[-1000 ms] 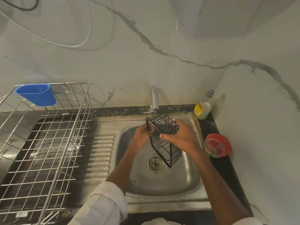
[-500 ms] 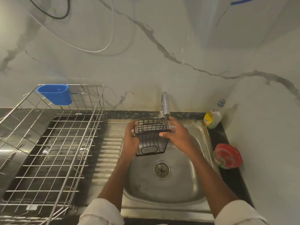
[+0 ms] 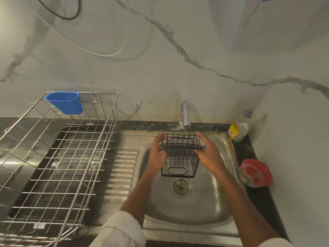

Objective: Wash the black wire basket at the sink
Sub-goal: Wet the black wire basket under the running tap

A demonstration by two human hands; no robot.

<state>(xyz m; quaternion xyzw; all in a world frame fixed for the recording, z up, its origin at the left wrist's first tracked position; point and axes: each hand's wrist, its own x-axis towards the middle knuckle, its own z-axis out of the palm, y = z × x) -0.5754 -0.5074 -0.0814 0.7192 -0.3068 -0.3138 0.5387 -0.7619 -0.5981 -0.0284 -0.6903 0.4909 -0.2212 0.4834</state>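
The black wire basket (image 3: 180, 157) hangs over the steel sink (image 3: 192, 209), just below the tap (image 3: 185, 114). My left hand (image 3: 158, 154) grips its left side, fingers curled over the top rim. My right hand (image 3: 208, 152) holds its right side, thumb on the rim and fingers along the far edge. The basket sits nearly level, open side up, with an oval handle slot facing me. No running water is visible from the tap.
A large steel dish rack (image 3: 53, 166) with a blue cup holder (image 3: 65, 102) fills the drainboard on the left. A dish soap bottle (image 3: 239, 129) and a red round tub (image 3: 255, 172) stand on the dark counter to the right. The drain (image 3: 180, 187) lies below the basket.
The basket has turned from tilted on its corner to nearly level and moved up toward the tap. Both hands shifted with it; the view lifted slightly.
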